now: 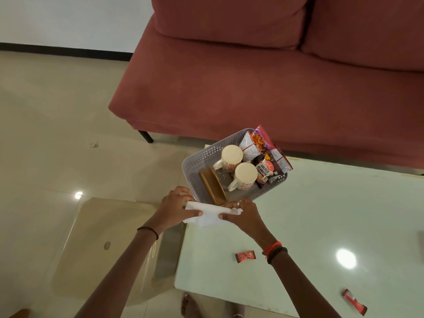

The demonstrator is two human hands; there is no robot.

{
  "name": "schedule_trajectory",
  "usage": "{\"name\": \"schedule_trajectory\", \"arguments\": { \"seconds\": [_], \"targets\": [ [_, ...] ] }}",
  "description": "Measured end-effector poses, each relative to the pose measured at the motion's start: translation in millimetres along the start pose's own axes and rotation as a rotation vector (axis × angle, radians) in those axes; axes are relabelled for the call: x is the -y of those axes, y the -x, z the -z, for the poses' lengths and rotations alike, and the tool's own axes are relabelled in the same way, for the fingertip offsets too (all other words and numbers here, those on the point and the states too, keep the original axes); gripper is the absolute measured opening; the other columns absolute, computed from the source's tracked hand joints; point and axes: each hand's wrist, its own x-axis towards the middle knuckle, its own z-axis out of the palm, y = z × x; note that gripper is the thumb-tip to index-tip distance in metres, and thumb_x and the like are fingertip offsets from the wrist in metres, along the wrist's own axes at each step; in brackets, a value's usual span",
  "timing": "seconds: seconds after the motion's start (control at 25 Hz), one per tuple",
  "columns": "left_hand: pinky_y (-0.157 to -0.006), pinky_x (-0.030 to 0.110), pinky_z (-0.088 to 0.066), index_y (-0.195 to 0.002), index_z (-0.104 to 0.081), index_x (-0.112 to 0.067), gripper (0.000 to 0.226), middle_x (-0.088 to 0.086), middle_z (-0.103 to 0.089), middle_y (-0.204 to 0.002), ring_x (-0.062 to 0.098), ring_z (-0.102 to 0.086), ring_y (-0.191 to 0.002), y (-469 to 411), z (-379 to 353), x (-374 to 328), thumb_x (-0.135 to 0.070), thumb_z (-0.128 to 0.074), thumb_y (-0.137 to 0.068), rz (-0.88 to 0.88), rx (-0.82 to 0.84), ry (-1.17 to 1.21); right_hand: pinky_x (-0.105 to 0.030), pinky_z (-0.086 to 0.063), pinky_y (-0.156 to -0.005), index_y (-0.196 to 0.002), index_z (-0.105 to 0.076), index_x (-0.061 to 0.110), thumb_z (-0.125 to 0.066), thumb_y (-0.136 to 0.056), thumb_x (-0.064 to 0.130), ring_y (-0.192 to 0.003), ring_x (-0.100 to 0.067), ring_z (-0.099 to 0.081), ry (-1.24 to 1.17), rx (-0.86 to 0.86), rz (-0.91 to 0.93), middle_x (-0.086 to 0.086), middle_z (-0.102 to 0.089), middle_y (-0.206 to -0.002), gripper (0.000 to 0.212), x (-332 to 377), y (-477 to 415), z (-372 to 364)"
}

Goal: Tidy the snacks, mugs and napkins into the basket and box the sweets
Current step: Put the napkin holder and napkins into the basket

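Note:
A grey perforated basket [197,162] stands at the far left corner of the pale table [309,214]. Inside it are two cream mugs [231,156] [245,174], a brown holder [212,188] and snack packets, among them salted peanuts [266,172]. Just in front of the basket, my left hand [174,207] and my right hand [243,214] together grip a white napkin [211,213], one hand at each end. Two red-wrapped sweets lie on the table, one [245,256] near my right wrist and one [354,301] at the front right.
A red sofa [252,83] stands beyond the table. A beige stool or side table [103,249] sits to the left on the tiled floor. My bare foot [189,305] shows under the table's near edge.

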Motion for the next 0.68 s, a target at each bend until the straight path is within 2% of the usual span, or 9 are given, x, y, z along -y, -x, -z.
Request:
{"name": "schedule_trajectory", "arguments": {
  "seconds": [0.08,0.16,0.24,0.32,0.44,0.56,0.6,0.68],
  "targets": [
    [-0.093,0.028,-0.046,-0.109,-0.065,-0.021,0.049,-0.015,-0.055,-0.118,0.008,-0.052,-0.109,-2.5,1.3,-1.9,-0.045,-0.077,-0.068,0.068,0.059,0.198,-0.014,-0.045,-0.067,-0.073,-0.061,0.023,-0.081,-0.071,0.023,-0.075,-0.007,-0.054,-0.069,0.04,-0.003,0.01,-0.059,-0.077,0.021,-3.0,0.9,5.8],
    [-0.078,0.021,-0.053,-0.1,-0.069,-0.025,0.04,-0.014,-0.07,-0.102,0.01,-0.066,-0.095,-5.4,3.6,-4.7,-0.044,-0.078,-0.067,0.121,0.129,0.425,-0.006,-0.045,-0.063,-0.082,-0.06,0.028,-0.075,-0.077,0.028,-0.075,-0.004,-0.057,-0.16,0.144,-0.06,0.013,-0.061,-0.08,0.016,-5.8,2.2,10.1],
    [-0.079,0.026,-0.057,-0.093,-0.072,-0.025,0.03,-0.009,-0.075,-0.091,0.011,-0.071,-0.087,-11.4,5.2,-5.3,-0.042,-0.077,-0.069,0.14,0.169,0.531,-0.019,-0.052,-0.074,-0.089,-0.064,0.023,-0.072,-0.081,0.027,-0.082,-0.01,-0.062,-0.321,0.185,-0.135,0.004,-0.066,-0.088,0.013,-10.6,2.6,11.2],
    [-0.078,0.026,-0.057,-0.091,-0.071,-0.026,0.025,-0.008,-0.075,-0.09,0.013,-0.071,-0.085,-19.0,7.9,-7.1,-0.04,-0.076,-0.071,0.16,0.176,0.552,-0.031,-0.055,-0.08,-0.09,-0.064,0.018,-0.072,-0.081,0.023,-0.089,-0.018,-0.064,-0.529,0.191,-0.228,-0.004,-0.067,-0.097,0.013,-11.1,2.3,9.5],
    [-0.063,0.017,-0.053,-0.098,-0.065,-0.024,0.031,-0.005,-0.07,-0.096,0.011,-0.068,-0.081,-32.5,9.7,-9.0,-0.037,-0.076,-0.072,0.234,0.137,0.565,-0.036,-0.057,-0.083,-0.097,-0.061,0.017,-0.071,-0.082,0.017,-0.103,-0.026,-0.063,-0.766,0.169,-0.335,-0.01,-0.066,-0.111,0.018,-12.9,-0.8,1.6],
    [-0.055,0.017,-0.054,-0.11,-0.058,-0.024,0.039,0.003,-0.061,-0.108,0.012,-0.064,-0.078,-45.9,10.9,-9.3,-0.027,-0.075,-0.076,0.302,0.101,0.61,-0.036,-0.056,-0.085,-0.116,-0.052,0.018,-0.067,-0.084,0.01,-0.114,-0.032,-0.058,-0.945,0.127,-0.392,-0.013,-0.06,-0.121,0.036,-15.2,-7.8,-7.4],
    [-0.055,0.018,-0.056,-0.112,-0.058,-0.024,0.038,0.006,-0.059,-0.112,0.015,-0.065,-0.08,-51.2,11.3,-9.1,-0.023,-0.074,-0.077,0.31,0.121,0.652,-0.035,-0.056,-0.084,-0.12,-0.05,0.018,-0.066,-0.085,0.008,-0.115,-0.033,-0.057,-0.983,0.114,-0.399,-0.013,-0.058,-0.123,0.04,-15.7,-11.5,-9.9],
    [-0.063,0.024,-0.061,-0.108,-0.061,-0.018,0.029,0.011,-0.06,-0.116,0.02,-0.067,-0.087,-63.1,12.8,-9.0,-0.017,-0.071,-0.08,0.332,0.187,0.749,-0.035,-0.055,-0.082,-0.116,-0.052,0.015,-0.063,-0.087,0.005,-0.112,-0.031,-0.058,-1.026,0.088,-0.423,-0.014,-0.059,-0.121,0.033,-14.6,-20.1,-13.2]
  ]
}}
